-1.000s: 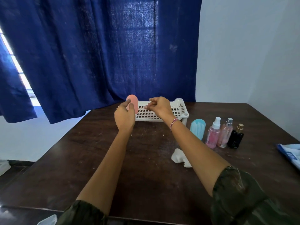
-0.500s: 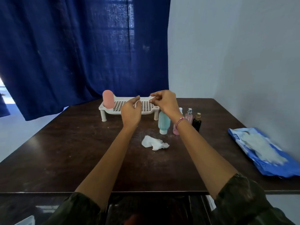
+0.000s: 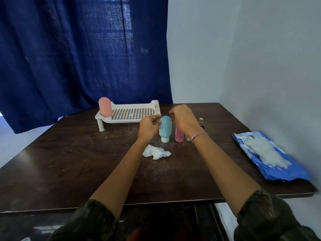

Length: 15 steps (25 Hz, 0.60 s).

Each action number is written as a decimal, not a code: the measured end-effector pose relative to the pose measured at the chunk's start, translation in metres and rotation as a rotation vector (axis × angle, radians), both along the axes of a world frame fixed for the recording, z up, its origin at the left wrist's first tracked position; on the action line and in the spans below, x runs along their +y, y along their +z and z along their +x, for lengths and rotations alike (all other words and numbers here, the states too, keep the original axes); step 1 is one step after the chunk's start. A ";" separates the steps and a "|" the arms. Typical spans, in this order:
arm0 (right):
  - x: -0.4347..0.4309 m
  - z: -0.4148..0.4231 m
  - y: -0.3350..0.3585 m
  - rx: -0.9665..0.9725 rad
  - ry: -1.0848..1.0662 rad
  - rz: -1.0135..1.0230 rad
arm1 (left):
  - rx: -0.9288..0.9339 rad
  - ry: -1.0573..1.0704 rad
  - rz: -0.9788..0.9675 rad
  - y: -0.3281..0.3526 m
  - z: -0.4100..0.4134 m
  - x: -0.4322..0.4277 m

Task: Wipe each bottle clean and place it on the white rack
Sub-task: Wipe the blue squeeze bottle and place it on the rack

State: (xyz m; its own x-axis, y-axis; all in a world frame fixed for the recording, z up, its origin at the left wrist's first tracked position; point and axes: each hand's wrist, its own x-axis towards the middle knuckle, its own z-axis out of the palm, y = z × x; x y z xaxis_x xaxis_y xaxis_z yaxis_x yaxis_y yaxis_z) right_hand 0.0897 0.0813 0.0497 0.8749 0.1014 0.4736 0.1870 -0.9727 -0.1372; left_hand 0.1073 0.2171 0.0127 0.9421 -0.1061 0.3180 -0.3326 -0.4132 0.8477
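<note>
Nearest me on the bench (image 3: 78, 162), a crumpled wipe (image 3: 156, 153) lies just in front of the bottles, so I would pick that up first: nothing gets wiped with bare fingers.

Beyond it the teal bottle (image 3: 165, 127) stands cap-down on the bench, not yet on the rack. My left grip (image 3: 149, 126) is curled beside its rounded top, and I cannot tell whether it has hold of the bottle or only sits in front of it. My right grip (image 3: 184, 119) hangs over the bottle, clenched with the fingertips pinched together and nothing visible in them.

I judge the step is taking this bottle for wiping. I would hold it low on the body with the left and rub with the wipe in the right, lifting straight up, since the pink spray bottle (image 3: 179, 135) stands just beside it and could topple.

Farthest, the white rack (image 3: 132, 113) holds one pink bottle (image 3: 105, 106) at its left end; the remaining grid is free.
</note>
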 end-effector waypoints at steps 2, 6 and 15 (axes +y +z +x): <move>0.002 0.002 -0.005 0.005 0.010 0.014 | -0.002 -0.003 0.011 -0.002 0.005 0.000; 0.007 0.005 -0.011 -0.014 0.011 0.100 | 0.004 -0.001 -0.014 -0.005 0.011 0.004; 0.031 0.015 -0.016 0.079 0.152 0.589 | 0.101 -0.056 -0.338 -0.012 0.008 0.051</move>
